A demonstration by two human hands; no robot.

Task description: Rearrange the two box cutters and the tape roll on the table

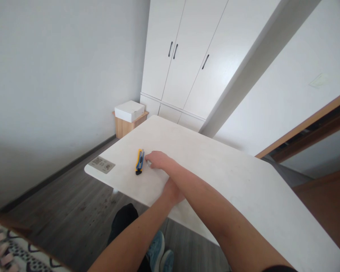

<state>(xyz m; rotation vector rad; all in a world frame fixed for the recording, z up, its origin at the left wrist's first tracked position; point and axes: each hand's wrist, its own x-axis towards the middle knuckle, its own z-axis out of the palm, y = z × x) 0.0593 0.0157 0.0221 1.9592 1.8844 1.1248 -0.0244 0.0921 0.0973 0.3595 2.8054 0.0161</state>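
A yellow and blue utility knife (140, 161) lies on the white table (215, 166), near the table's left end. Just to its right is my right hand (157, 159), reaching across from the right side. Its fingers are closed on a small silvery object (149, 163), too small in view to name. My left hand (173, 190) is low over the table near its front edge. The right forearm crosses above it and hides its fingers, so I cannot tell what they do.
A grey printed label (102, 165) is stuck at the table's left corner. Behind stands a wooden cabinet (123, 127) bearing a white box (129, 110). A tall white wardrobe (192, 49) lines the back wall. Patterned fabric (19, 249) shows at lower left.
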